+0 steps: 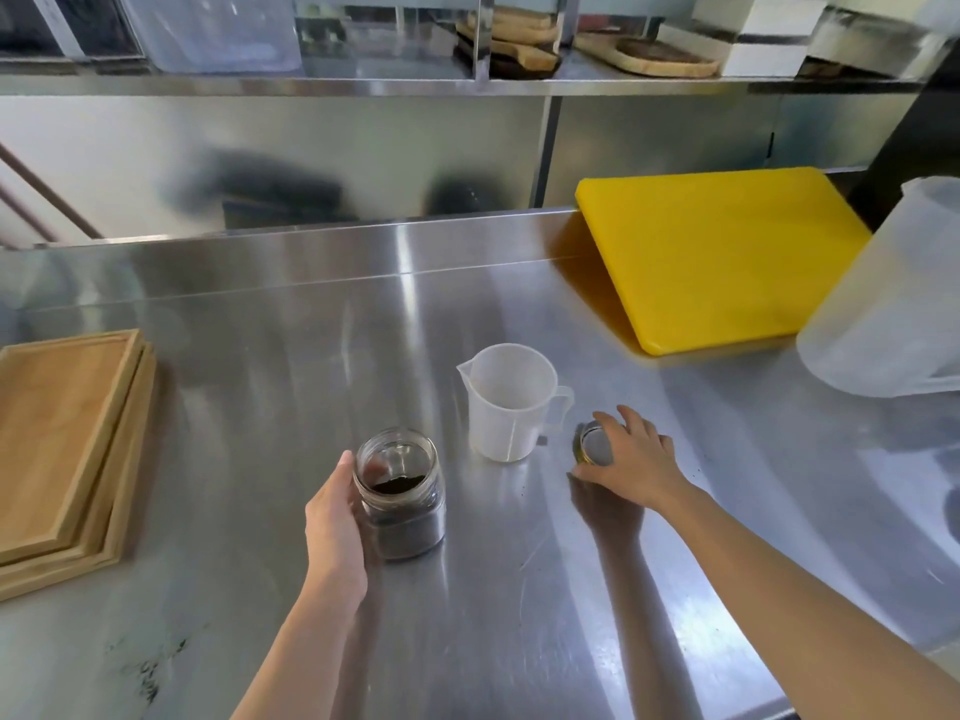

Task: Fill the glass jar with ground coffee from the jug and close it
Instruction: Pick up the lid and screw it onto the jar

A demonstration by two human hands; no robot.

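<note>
Glass jar (pixel 400 493) holds coffee, uncapped, at 7 o'clock from the empty jug (pixel 511 402)
Left hand (pixel 335 532) wraps the jar; right hand (pixel 631 462) pinches the lid (pixel 596 444), tilted, at the jug's 4 o'clock. Misthreading could tip the jar; open steel counter (pixel 519 589) all round

Large jug (pixel 888 298): right side cut off by the frame edge, top rim partly out too.
Wooden boards (pixel 62 449): left ends run out of frame.
Lid (pixel 596 443): right hand (pixel 631 462) covers its far side, grip hard to read.
Glass jar (pixel 401 493): left wall hidden behind left hand (pixel 335 527).
Shelf items (pixel 519 39): blurred, tops cropped.
Steel backsplash (pixel 311 163): dark reflections, smeared beyond telling.
</note>
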